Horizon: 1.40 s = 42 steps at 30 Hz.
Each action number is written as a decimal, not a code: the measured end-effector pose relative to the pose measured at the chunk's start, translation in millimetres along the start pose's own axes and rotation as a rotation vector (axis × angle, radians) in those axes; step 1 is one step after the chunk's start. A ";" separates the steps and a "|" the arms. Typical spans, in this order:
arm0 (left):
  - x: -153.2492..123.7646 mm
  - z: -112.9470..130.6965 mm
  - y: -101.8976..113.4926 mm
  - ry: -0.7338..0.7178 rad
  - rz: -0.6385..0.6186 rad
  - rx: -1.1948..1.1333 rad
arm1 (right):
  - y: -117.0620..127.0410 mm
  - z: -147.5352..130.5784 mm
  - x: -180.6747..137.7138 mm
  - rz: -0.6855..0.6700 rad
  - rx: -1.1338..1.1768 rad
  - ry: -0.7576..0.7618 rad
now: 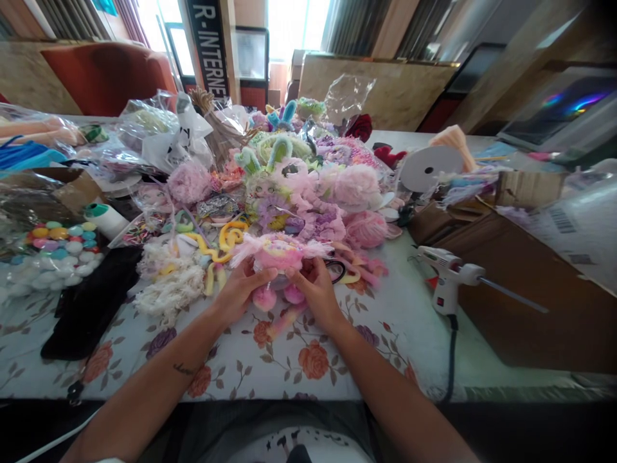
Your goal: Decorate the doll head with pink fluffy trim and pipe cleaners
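Note:
Between my two hands is a fluffy pink yarn craft with pale feathery tufts at both sides and pink pompoms hanging below. My left hand grips its left side, thumb across the front. On the right side my right hand grips it the same way, and the fingers behind are mostly hidden. Dark scissor-like loops lie beside my right hand. Yellow fuzzy stems and cream fringed yarn are left of my left hand.
Behind stands a heap of pastel yarn pieces. A white glue gun with its cable is at right, before a cardboard box. At left are a black phone-like slab and a bag of colored pompoms. Flowered cloth covers the table.

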<state>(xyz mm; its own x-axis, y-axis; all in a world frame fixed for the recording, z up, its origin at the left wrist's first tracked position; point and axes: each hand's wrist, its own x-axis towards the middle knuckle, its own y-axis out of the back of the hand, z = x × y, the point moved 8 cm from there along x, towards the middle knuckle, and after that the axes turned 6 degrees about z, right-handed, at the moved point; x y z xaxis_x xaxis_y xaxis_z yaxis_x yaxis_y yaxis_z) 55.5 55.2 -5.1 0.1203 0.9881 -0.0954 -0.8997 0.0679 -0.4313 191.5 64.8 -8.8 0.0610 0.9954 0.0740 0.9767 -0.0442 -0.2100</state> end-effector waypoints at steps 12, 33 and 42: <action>-4.0 4.0 -1.1 -0.050 0.014 -0.011 | -6.9 -0.7 -4.8 -0.027 0.133 -0.038; -5.2 -12.4 16.8 0.313 -0.012 -0.165 | -9.2 11.9 -5.0 -0.132 0.098 -0.127; -0.8 -15.4 17.2 0.281 0.027 -0.190 | -12.2 -0.4 -7.4 -0.109 0.034 -0.066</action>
<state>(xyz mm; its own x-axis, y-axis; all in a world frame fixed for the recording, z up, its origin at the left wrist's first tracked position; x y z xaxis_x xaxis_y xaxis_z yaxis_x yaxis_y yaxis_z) 46.3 53.5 -26.3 0.2319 0.9110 -0.3411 -0.8131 -0.0110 -0.5821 179.2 57.9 -6.4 -0.0598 0.9976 0.0340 0.9692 0.0662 -0.2374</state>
